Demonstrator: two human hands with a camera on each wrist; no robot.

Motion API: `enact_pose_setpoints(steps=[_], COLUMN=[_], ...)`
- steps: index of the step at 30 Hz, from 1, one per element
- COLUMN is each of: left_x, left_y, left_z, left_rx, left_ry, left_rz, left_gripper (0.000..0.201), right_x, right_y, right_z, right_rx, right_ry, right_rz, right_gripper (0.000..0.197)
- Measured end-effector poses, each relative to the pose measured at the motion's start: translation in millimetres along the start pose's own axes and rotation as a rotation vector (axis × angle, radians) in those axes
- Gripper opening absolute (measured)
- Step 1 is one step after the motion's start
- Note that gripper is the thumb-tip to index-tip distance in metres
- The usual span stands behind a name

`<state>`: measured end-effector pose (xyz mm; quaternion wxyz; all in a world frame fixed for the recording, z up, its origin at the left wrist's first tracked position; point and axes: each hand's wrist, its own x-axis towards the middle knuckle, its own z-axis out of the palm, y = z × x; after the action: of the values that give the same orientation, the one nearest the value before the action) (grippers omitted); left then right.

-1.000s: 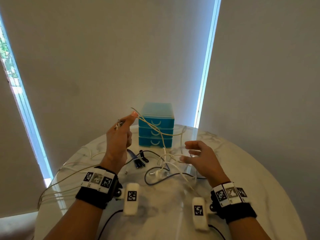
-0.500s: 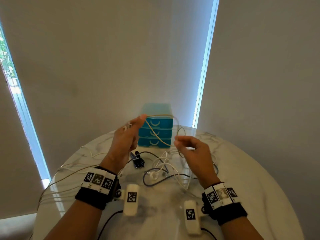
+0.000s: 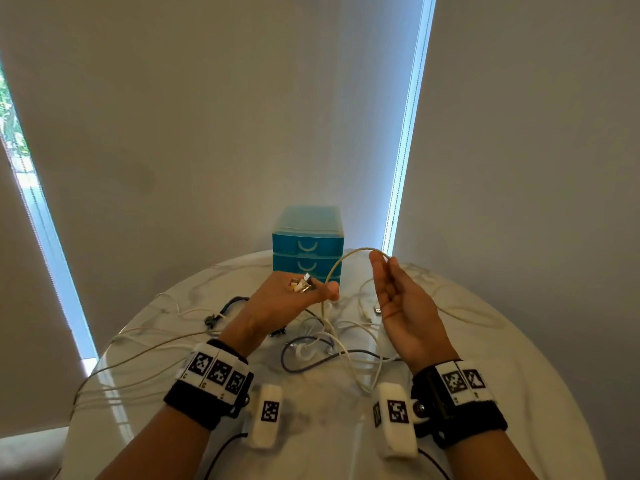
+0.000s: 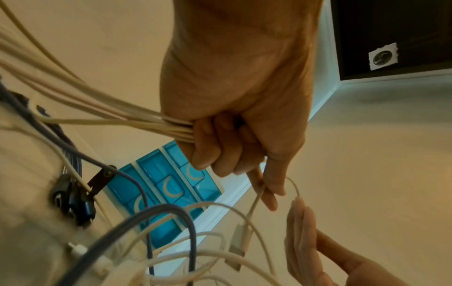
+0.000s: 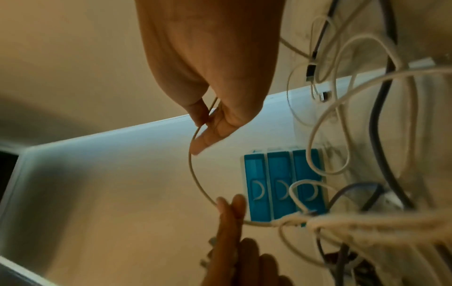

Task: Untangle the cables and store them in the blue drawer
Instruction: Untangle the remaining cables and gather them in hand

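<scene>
On the round worktop [image 3: 519, 393], most of the job is still to do. A pile of cables [image 3: 332, 344] lies mixed up in the middle, white ones and a dark blue-grey one crossing over each other. More pale loops lie far out to the left and to the right.

The left hand [image 3: 287, 303] is raised above the pile. Its fingers are curled round a bunch of cream cable strands [image 4: 146, 123], and small plugs [image 3: 300, 284] stick out at the top of the fist. One cream cable [image 3: 341, 263] goes up from this hand in an arch to the right hand [image 3: 401, 306]. The right hand pinches that cable between thumb and finger near the top of the arch, with the other fingers held quite straight.

At the far side of the worktop stands the blue drawer unit [image 3: 308, 242], with three drawers one above the other. All three look closed, and no cable can be seen going into any of them.

So I think one cable is being pulled free and gathered up. The rest of the pile still needs sorting. A drawer must still be opened, and every cable put inside.
</scene>
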<state>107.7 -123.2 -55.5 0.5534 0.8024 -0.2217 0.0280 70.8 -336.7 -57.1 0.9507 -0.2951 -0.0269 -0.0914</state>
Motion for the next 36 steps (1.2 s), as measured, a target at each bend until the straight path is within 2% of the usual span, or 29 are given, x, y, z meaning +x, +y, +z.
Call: enact_pose_setpoints(steps=[2,6,8,11,14,17,21,24,27,29,31,34,36], left_x=[0,4,6,4,3,3,3,3,4,4,6,8,8], left_y=[0,-8,-9,-7,-8,-10,-10,-7,-6,-6,-7,-5,-2], left_z=[-1,-14,-20,-21,-20,-17,-14,-13,-18,-23,-25,-20,-16], left_rx=[-0.125,-0.452,-0.559,-0.576,-0.506,-0.426,-0.323,-0.259,-0.493,-0.748,-0.899,-0.881,-0.8], left_ry=[0.091,0.219,0.225,0.197,0.198,0.199,0.117,0.132,0.129,0.048,0.011,0.001,-0.016], left_rz=[-0.022,-0.083,-0.105,-0.113,-0.123,-0.122,-0.162,-0.164,-0.179,-0.187,-0.193,-0.207,-0.215], left_gripper=[0.026,0.039,0.04,0.041,0.041,0.042,0.044,0.067,0.088,0.11,0.122,0.118,0.107], right_x=[1,-4,-9,-15,-20,-25,-22,-11,-9,-13,-12,-12,-16], right_y=[3,14,21,27,30,32,29,21,10,11,23,44,49], right_z=[-1,-1,0,6,11,16,17,11,12,13,13,18,22], right_rx=[-0.127,-0.65,-0.821,-0.947,-0.949,-0.948,-0.929,-0.832,-0.584,-0.68,-0.855,-0.847,-0.834], right_ry=[-0.025,-0.147,-0.251,-0.385,-0.432,-0.402,-0.257,-0.098,-0.135,-0.202,-0.211,-0.187,-0.186], right_rz=[0.049,0.109,0.099,0.072,0.002,-0.121,-0.324,-0.405,-0.346,-0.296,-0.21,-0.019,-0.037], right_gripper=[0.036,0.029,0.027,0.031,0.037,0.034,0.028,0.019,0.022,0.031,0.035,0.035,0.032])
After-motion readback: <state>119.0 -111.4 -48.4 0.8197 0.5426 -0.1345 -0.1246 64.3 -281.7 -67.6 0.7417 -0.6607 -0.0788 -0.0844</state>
